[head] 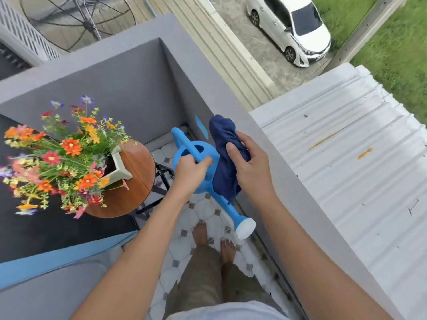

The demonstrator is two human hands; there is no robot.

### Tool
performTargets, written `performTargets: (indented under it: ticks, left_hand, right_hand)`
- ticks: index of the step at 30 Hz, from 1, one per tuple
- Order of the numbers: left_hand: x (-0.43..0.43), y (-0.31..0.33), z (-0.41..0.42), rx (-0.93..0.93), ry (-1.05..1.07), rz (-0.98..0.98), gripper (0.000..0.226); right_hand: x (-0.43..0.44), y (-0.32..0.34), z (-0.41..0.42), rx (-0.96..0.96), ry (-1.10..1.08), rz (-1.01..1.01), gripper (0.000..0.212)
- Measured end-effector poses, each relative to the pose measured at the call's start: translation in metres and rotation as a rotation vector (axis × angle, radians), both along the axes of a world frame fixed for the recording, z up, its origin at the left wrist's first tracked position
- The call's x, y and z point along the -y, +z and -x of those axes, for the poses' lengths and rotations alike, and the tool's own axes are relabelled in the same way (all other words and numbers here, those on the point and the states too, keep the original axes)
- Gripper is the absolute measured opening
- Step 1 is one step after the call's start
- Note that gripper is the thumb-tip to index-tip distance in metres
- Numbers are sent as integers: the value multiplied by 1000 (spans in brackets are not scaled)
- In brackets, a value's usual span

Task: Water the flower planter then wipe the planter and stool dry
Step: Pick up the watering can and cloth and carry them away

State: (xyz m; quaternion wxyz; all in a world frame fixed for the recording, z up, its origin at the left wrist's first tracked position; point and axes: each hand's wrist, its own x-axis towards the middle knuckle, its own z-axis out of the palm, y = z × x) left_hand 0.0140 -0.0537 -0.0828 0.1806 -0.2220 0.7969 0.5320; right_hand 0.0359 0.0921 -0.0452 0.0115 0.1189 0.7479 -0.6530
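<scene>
A pale square planter (120, 168) full of orange, red and purple flowers (69, 155) stands on a round wooden stool (138, 172) at the left. My left hand (190, 170) grips the handle of a blue watering can (201, 155), held level to the right of the stool, its white-tipped spout (245, 227) pointing back toward my feet. My right hand (248, 162) holds a bunched dark blue cloth (225, 155) pressed against the can's right side.
I stand barefoot on a narrow strip of tiled floor (203, 211) between a grey balcony wall (277, 172) on the right and a black-and-blue wall at the left. Beyond the wall lie a corrugated roof (346, 146) and a white car (293, 26) far below.
</scene>
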Motion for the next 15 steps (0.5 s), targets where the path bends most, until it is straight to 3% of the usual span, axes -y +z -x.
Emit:
performTargets:
  ticks: [9, 15]
  left_hand:
    - [61, -221, 33, 163, -101, 197, 25]
    - [81, -403, 53, 271, -113, 247, 29]
  right_hand:
    - [67, -196, 38, 301, -14, 26, 36]
    - [80, -361, 53, 527, -98, 51, 17]
